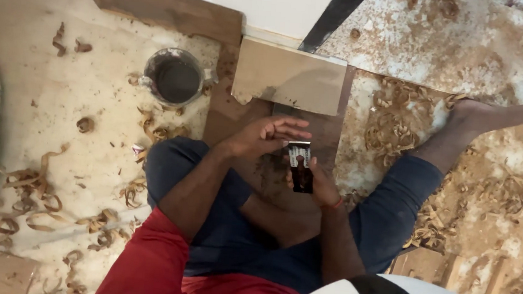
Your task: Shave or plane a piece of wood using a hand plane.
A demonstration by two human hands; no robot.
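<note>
From the head view, looking straight down, a person sits on the pale floor (63, 90) with knees spread, in dark blue trousers and a red shirt. The right hand (317, 181) is closed around the lower end of a small flat dark metal blade (300, 165), holding it upright in front of the lap, its paler top edge pointing away from the body. The left hand (268, 135) hovers open just above and to the left of the blade, fingers stretched out flat over its top end; whether the fingertips touch the metal cannot be told. Just beyond the hands lies a light brown rectangular wooden board (288, 75) resting on a darker plank (161, 2). To the left of the board stands a round grey metal cup (176, 78) with dark contents. Curled brown wood shavings (399, 113) are scattered over the floor on both sides, thickest by the bare foot (491, 114) at the right.
</note>
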